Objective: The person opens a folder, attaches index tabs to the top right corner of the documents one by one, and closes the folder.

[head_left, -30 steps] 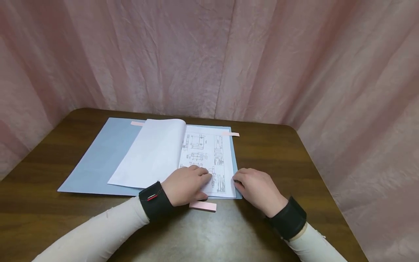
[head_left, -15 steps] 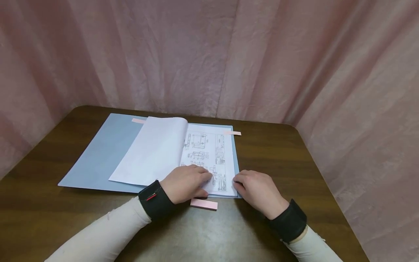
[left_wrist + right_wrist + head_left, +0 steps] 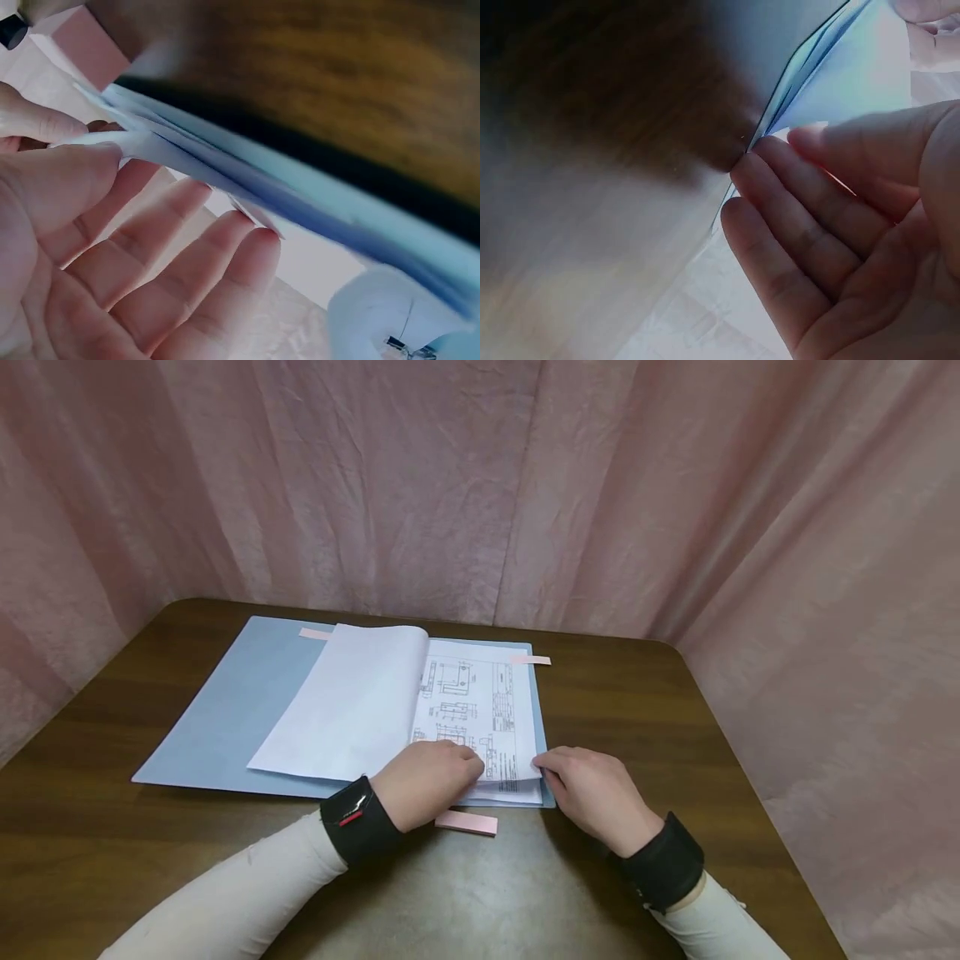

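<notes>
pinches a thin, printed sheet [image 3: 476, 702] in left hand [image 3: 427, 783] and right hand [image 3: 596, 793], apart, over smooth blue folder [image 3: 225, 718] on wood-grained table [image 3: 622, 710], before creased pink curtain [image 3: 420, 485].

Smooth, matt white paper was seen in the printed sheet [image 3: 450, 697] at the left fingers [image 3: 463, 762] and in the curled sheet [image 3: 337, 710] to their left. Farther left, a smooth, dull finish was shown by the blue folder [image 3: 217, 718]; card and plastic could not be told apart. Matt, paper-like surfaces were presented by the pink pad [image 3: 467, 823] just this side of the left fingers and by the pink strip [image 3: 532, 660] beyond the right fingers [image 3: 553, 762]. Brown wood grain was displayed by the tabletop [image 3: 622, 710], glossy on the near side of the fingers. Far beyond them, creased cloth with a soft sheen was seen in the curtain [image 3: 420, 485].
</notes>
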`<act>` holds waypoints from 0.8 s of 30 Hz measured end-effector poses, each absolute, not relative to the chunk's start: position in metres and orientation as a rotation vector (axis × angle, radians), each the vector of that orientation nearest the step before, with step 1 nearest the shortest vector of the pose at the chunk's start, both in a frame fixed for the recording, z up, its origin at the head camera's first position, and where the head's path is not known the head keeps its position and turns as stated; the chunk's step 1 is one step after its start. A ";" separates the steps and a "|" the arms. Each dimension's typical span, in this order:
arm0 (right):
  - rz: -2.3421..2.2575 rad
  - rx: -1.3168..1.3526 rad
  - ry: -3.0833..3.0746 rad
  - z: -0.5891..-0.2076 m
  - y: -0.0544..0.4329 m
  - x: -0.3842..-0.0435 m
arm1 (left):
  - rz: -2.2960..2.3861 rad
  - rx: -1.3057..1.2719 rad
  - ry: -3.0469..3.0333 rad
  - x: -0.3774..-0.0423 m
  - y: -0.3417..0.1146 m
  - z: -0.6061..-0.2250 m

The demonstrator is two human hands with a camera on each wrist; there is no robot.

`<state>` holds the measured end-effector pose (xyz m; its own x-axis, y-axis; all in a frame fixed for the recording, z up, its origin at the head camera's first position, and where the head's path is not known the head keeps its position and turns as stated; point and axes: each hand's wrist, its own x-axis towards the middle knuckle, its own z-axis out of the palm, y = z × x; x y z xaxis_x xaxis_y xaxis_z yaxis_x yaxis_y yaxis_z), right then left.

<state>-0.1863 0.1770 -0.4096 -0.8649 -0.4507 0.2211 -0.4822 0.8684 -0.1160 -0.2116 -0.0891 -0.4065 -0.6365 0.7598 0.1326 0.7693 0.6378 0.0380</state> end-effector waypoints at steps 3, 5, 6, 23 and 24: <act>0.246 0.719 -2.858 -0.410 0.177 -0.186 | -0.098 -1.294 -2.715 -0.210 -0.087 -0.405; 0.248 0.722 -2.856 -0.409 0.177 -0.185 | -0.095 -1.290 -2.713 -0.210 -0.087 -0.405; 0.250 0.722 -2.856 -0.409 0.178 -0.185 | -0.096 -1.287 -2.714 -0.209 -0.086 -0.405; 0.282 0.666 -2.789 -0.407 0.180 -0.182 | -0.172 -1.218 -2.688 -0.208 -0.086 -0.401; 0.285 0.665 -2.789 -0.407 0.180 -0.182 | -0.178 -1.213 -2.685 -0.208 -0.086 -0.401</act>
<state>-0.1824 0.1803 -0.4065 -0.8616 -0.4138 0.2940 -0.4648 0.8760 -0.1292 -0.2075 -0.0859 -0.4007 -0.6473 0.7295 0.2209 0.7523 0.6581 0.0310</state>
